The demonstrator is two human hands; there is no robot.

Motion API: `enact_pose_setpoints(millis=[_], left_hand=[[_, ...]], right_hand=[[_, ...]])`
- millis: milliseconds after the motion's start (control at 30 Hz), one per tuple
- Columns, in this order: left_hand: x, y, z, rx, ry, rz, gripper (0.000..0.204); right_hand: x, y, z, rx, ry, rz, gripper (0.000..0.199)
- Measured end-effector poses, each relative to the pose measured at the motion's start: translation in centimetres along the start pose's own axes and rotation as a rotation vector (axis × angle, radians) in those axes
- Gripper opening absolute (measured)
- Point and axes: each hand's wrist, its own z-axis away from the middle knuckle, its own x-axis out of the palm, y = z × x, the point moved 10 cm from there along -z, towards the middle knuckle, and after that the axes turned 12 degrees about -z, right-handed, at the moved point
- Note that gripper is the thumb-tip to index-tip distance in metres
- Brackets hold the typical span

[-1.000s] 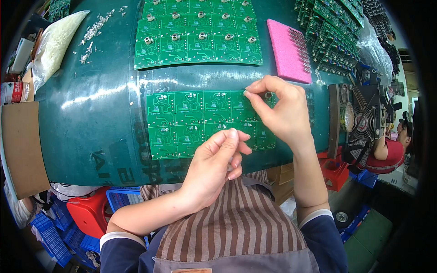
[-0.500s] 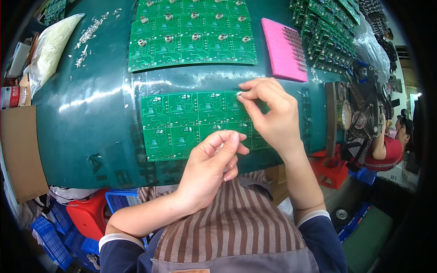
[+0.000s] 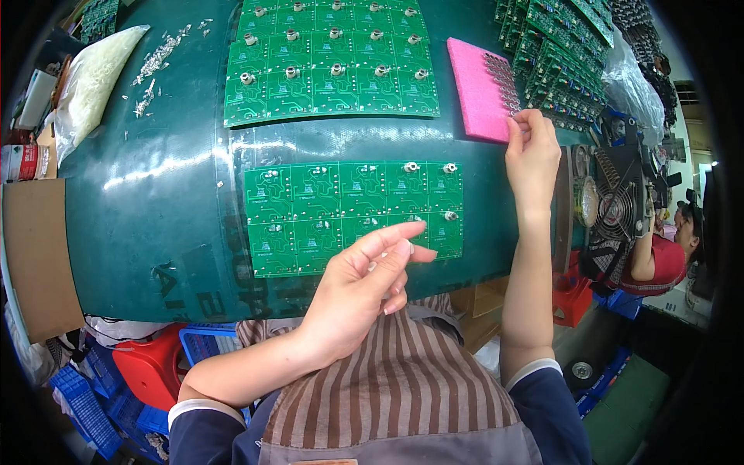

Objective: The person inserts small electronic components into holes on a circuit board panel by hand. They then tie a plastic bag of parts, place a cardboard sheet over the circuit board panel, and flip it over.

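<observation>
A green circuit board panel (image 3: pixel 318 209) lies in front of me, with small silver cylindrical parts (image 3: pixel 450 216) standing at its right end. Over its lower edge, my left hand (image 3: pixel 360 283) is half curled, thumb against the fingers. Something small and whitish shows at its fingertips, too small to name. At the near right corner of a pink foam block (image 3: pixel 477 89), my right hand (image 3: pixel 533 159) pinches at the end of a row of metal parts (image 3: pixel 502 81). Whatever sits between those fingertips is hidden.
A larger green board panel (image 3: pixel 333 93) with rows of silver parts lies beyond. Stacked circuit boards (image 3: pixel 554 70) stand far right, near a fan (image 3: pixel 614 208). Small clear pieces (image 3: pixel 159 58) and a filled plastic bag (image 3: pixel 101 85) are far left. A person in red (image 3: pixel 657 263) sits right.
My right hand has moved from the near board to the foam block on the right. A silver part now shows on the board where its fingertips were. My left hand has barely moved.
</observation>
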Motion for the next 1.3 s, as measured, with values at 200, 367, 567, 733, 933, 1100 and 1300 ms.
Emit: enact_pose_setpoints(millis=[200,367,567,733,933,1100,1300], left_hand=[[0.1,0.7,-0.2,0.081,0.000,-0.014,0.022],[-0.8,1.3,-0.2,0.106,0.068,-0.033,0.021],[-0.6,1.8,0.1,0.149,0.060,0.009,0.021],[-1.1,1.7,0.2,0.135,0.093,0.028,0.021],[-1.5,1.9,0.5,0.135,0.101,0.029,0.027],[-1.7,2.1,0.9,0.098,0.070,0.077,0.033],[-0.8,0.6,1.9,-0.012,-0.002,0.199,0.033]], right_hand=[[-1.6,-2.0,0.6,-0.046,0.067,0.089,0.007],[1.2,-7.7,6.0,0.208,-0.305,-0.996,0.006],[2.4,-11.2,9.7,0.285,-0.471,-1.272,0.012],[2.8,-11.2,9.9,0.280,-0.498,-1.265,0.010],[2.3,-12.2,9.2,0.120,-0.492,-1.010,0.010],[3.2,-12.6,8.3,0.100,-0.494,-1.067,0.010],[5.1,-15.3,4.7,-0.328,-0.376,-0.659,0.008]])
